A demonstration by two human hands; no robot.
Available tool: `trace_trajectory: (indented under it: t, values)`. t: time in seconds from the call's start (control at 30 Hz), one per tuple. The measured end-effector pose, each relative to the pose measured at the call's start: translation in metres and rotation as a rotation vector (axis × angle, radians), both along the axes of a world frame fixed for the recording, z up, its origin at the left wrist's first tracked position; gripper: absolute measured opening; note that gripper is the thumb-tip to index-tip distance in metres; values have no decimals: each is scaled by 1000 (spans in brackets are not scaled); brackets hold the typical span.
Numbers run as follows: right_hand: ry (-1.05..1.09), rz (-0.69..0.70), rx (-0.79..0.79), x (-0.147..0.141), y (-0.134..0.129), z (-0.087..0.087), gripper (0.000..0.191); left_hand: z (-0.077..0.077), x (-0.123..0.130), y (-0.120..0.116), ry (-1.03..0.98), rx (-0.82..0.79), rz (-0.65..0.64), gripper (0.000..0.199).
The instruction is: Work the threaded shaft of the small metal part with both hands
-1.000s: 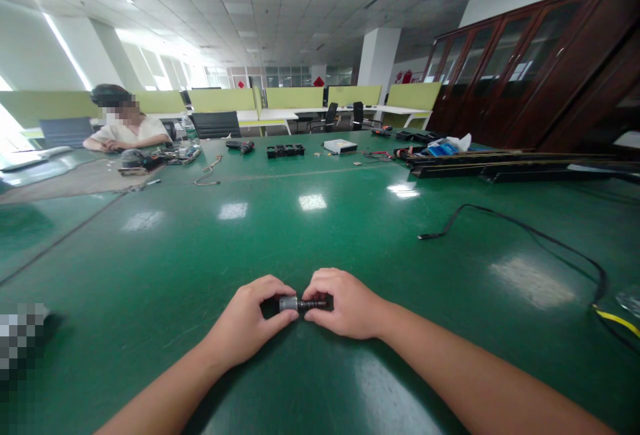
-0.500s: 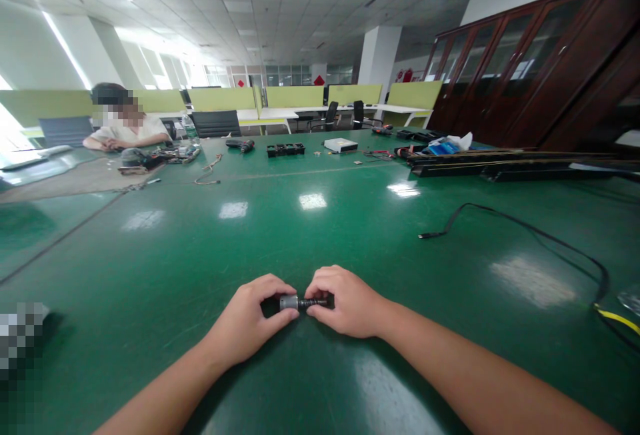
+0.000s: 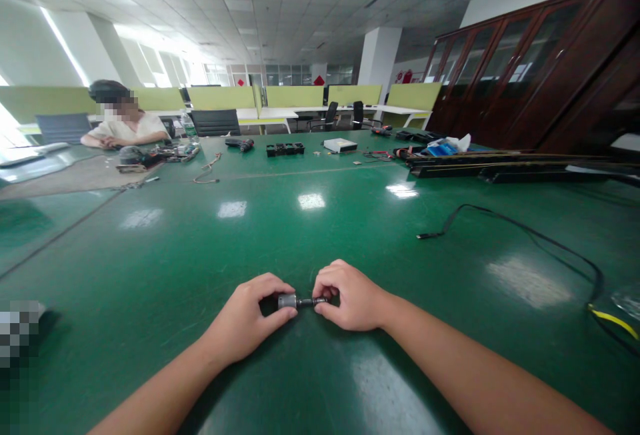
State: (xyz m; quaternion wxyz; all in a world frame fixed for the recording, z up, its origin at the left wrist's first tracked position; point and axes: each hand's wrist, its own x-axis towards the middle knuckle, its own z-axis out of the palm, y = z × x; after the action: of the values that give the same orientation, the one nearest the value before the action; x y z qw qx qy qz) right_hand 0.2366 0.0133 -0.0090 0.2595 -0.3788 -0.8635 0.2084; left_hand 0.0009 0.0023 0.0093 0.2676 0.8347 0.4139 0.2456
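At the lower centre of the frame, a metal part [image 3: 303,302] lies between the person's two hands, its length running left to right. The left hand [image 3: 247,315] pinches its wide silver cylinder [image 3: 287,301], forefinger above and thumb below in the frame. A thin dark shaft [image 3: 307,302] crosses the gap between the hands. The right hand [image 3: 353,296] holds thumb and forefinger narrowly about the shaft's far tip (its other fingers are curled, their contact impossible to tell). Beneath spreads the green table [image 3: 310,235], with a flat white box [image 3: 341,146] well apart, above centre.
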Motion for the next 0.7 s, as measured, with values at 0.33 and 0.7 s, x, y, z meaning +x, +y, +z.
trace_trajectory:
  t: [0.33,0.7]
  values:
    - [33,21,-106,12,9,3,8,2,0,1,6,6,-1,17]
    - [58,-1,-113,16,9,-1,9,1,0,1,14,18,-7,16]
